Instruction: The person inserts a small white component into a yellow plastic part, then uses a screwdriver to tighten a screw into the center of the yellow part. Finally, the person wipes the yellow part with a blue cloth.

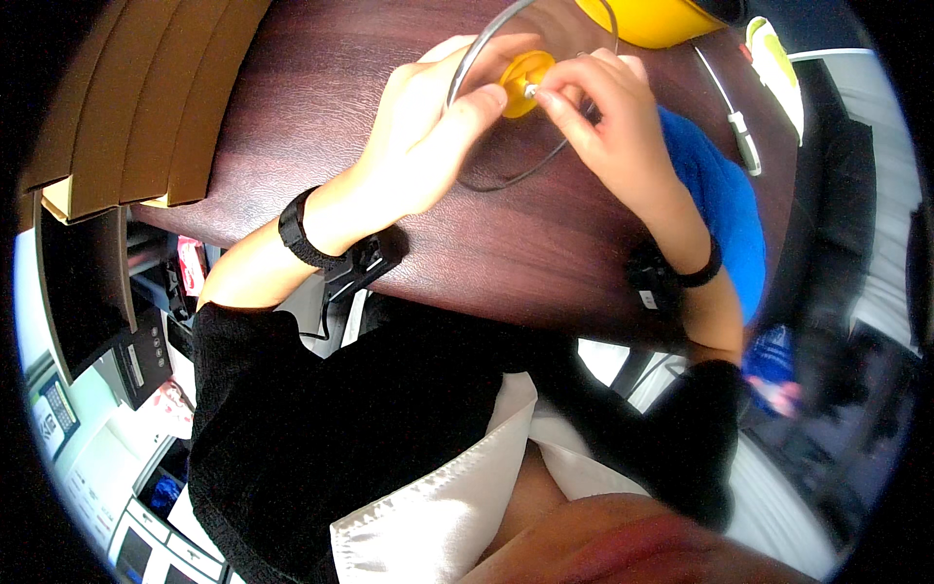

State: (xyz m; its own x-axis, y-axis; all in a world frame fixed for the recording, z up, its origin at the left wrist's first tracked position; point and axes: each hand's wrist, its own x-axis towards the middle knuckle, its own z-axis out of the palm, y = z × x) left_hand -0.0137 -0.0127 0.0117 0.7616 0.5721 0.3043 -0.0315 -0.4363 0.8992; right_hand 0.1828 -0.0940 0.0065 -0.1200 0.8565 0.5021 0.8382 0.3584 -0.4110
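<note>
I see the small yellow disc [526,83] held above the dark wooden table [506,243], at the far part of it; the left hand [428,127] is closed on the disc, thumb against its face, and the same hand touches a thin grey cable [471,56] that curves upward past it; the right hand [608,112] pinches with its fingertips [547,97] a small metal piece at the centre of the disc. I judge the disc light and stiff, probably hard plastic and a little smooth, so the rim is the best place to hold it; the centre piece is tiny and may slip, so it needs a fine pinch; the cable looks springy and could pull the disc sideways. A blue cloth [725,209] lies under the right forearm, touching it; a bigger yellow object [647,21] stands just beyond the hands. The table is smooth and glossy; cardboard flaps [136,107] stand at the left, and shelves with devices below them.
</note>
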